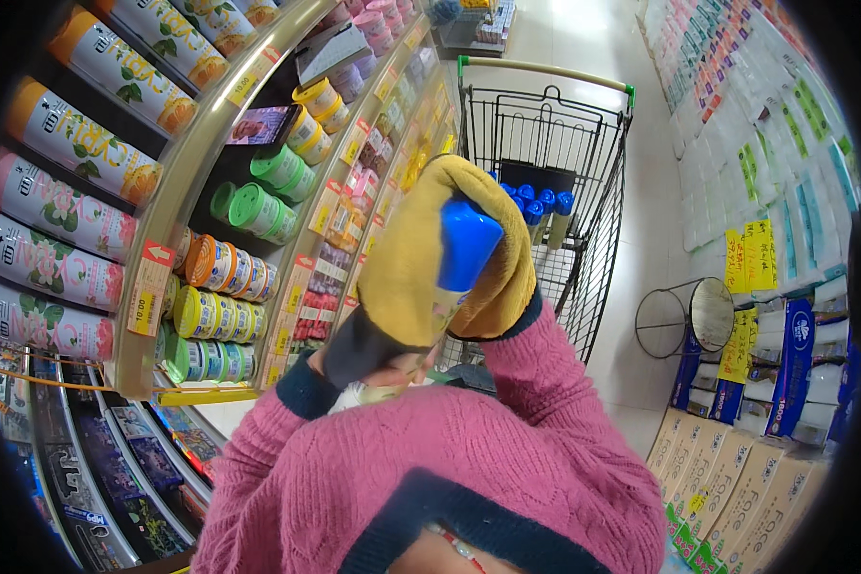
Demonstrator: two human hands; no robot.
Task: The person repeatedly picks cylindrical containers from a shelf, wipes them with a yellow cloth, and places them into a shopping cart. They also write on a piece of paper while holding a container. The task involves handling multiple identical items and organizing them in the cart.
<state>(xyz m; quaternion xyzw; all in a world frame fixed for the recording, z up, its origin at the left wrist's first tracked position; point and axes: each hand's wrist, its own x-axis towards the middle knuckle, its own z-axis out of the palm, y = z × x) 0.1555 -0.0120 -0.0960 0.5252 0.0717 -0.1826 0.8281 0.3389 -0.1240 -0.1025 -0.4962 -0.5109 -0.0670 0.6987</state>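
Observation:
A can with a blue cap (470, 247) is held up before my chest, tilted. A yellow cloth (402, 263) with a dark grey part wraps around its upper end. My left hand (409, 367) is closed around the lower part of the can, partly covered by the grey part of the cloth. My right hand is hidden beneath the yellow cloth, its sleeve reaching the cloth's right side; the cloth folds around the cap there.
A shopping cart (545, 143) stands ahead, with several blue-capped cans (536, 203) in it. Shelves at left hold pink and yellow-white cans (91, 143), round tubs (263, 212) and a phone (262, 126). At right are wrapped packs (765, 172), a wire stand (684, 319) and cartons (737, 488).

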